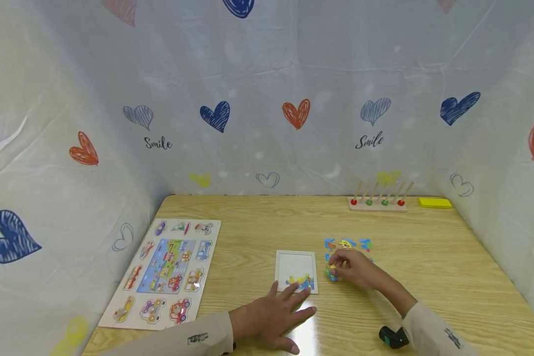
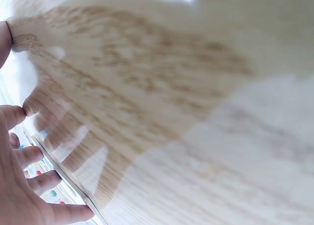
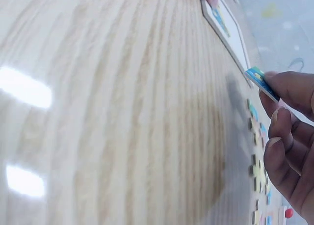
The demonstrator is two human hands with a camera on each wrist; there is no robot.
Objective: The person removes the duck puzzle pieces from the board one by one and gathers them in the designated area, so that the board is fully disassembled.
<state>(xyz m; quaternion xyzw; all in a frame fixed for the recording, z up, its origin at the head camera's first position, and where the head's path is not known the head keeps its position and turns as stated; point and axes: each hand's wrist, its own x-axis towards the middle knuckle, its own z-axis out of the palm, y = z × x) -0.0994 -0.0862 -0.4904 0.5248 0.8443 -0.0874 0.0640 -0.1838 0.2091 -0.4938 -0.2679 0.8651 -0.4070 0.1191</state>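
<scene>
Between thumb and fingertips my right hand [image 1: 353, 268] pinches a small blue-and-yellow jigsaw puzzle piece [image 3: 262, 83], lifted off the table in the right wrist view. Other loose jigsaw pieces [image 1: 336, 244] lie around and beneath that hand, some of them hidden by it. My left hand [image 1: 278, 316] is spread with straight fingers, its fingertips at the near edge of a white puzzle frame [image 1: 276, 267]. Several joined pieces [image 1: 303, 282] lie inside the frame at its lower right. The left wrist view shows the fingers [image 2: 73, 213] against the frame's edge.
A large peg puzzle board [image 1: 196, 301] with vehicle pictures lies at the left. At the back right stand a wooden peg rack [image 1: 377, 206] with red and green beads and a yellow block [image 1: 434, 202]. A black object [image 1: 392, 337] lies by the right sleeve.
</scene>
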